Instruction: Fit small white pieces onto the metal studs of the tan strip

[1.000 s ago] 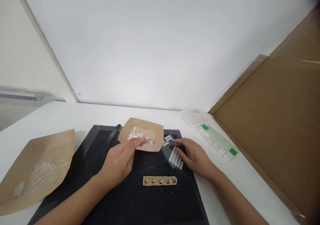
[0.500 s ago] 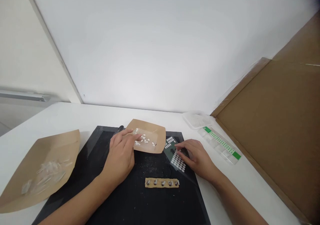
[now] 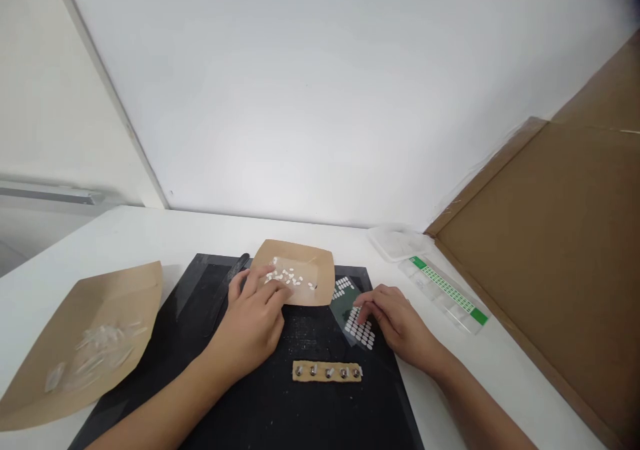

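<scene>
My left hand point(image 3: 257, 313) rests at the near left edge of a small brown paper tray point(image 3: 325, 275), its fingers apart and reaching over the rim. Small white oval pieces point(image 3: 290, 277) are scattered in that tray. My right hand point(image 3: 395, 320) is over a dark green sheet point(image 3: 344, 307) with rows of white ovals, thumb and fingers brought together; anything between them is too small to make out. A tan strip point(image 3: 321, 371) with several round metal parts and small clear pieces lies on the black mat point(image 3: 320, 410) in front of my hands.
A larger brown paper tray point(image 3: 60, 317) with clear plastic pieces stands at the left. A dark, slim tool point(image 3: 239, 265) lies behind my left hand. At the right are a clear case with a green label point(image 3: 447, 290), a translucent lid point(image 3: 397, 242) and a cardboard wall point(image 3: 550, 257).
My left hand has shifted right and slightly nearer along the small tray, uncovering more of the dark tool. My right hand's fingers have curled down closer to the green sheet.
</scene>
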